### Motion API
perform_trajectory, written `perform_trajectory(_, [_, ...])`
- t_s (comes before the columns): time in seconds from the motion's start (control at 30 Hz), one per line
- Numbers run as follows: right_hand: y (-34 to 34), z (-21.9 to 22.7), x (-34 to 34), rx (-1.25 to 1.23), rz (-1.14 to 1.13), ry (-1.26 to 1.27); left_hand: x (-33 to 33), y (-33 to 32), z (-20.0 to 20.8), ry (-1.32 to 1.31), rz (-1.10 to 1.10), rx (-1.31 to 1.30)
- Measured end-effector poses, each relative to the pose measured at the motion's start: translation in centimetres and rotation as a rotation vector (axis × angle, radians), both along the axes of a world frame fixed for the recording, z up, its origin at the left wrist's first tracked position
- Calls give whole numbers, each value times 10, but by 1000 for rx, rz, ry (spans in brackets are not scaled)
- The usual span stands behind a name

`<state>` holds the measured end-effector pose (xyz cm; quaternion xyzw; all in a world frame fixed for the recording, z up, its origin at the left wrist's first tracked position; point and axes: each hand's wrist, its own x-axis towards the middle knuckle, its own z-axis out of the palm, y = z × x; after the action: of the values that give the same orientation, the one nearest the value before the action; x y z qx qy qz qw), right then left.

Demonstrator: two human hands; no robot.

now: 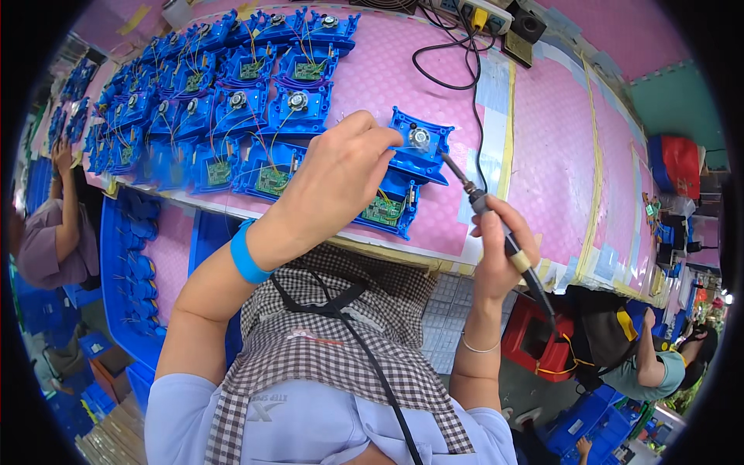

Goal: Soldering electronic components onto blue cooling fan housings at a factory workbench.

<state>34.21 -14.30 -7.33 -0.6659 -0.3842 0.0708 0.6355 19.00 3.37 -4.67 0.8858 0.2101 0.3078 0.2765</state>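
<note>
My right hand (501, 240) grips a soldering iron (508, 244), its metal tip pointing up and left at the near-right edge of a blue plastic housing (418, 164). A round silver speaker (418, 139) is set in that housing. My left hand (341, 174), with a blue band on the wrist, pinches a thin wire (399, 147) beside the speaker; the fingers partly hide it. Below the left hand lies the lower part of the housing with a green circuit board (382, 209), partly covered by the hand.
Rows of blue housings (298, 108) with speakers, boards and wires fill the pink table's (380, 70) left side. A black cable (478, 101) runs from a power strip (488, 15) at the back. A blue bin (116, 271) stands lower left. Other people work at both sides.
</note>
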Motion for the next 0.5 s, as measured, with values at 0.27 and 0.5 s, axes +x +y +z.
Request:
perform_trajectory(0.27, [-1,4,13,-151,16,69,22,-5,-14,-15,-44,-13])
perform_trajectory(0.5, [3,2,14,-179,25,79,24,-1,-16,12,-97,-78])
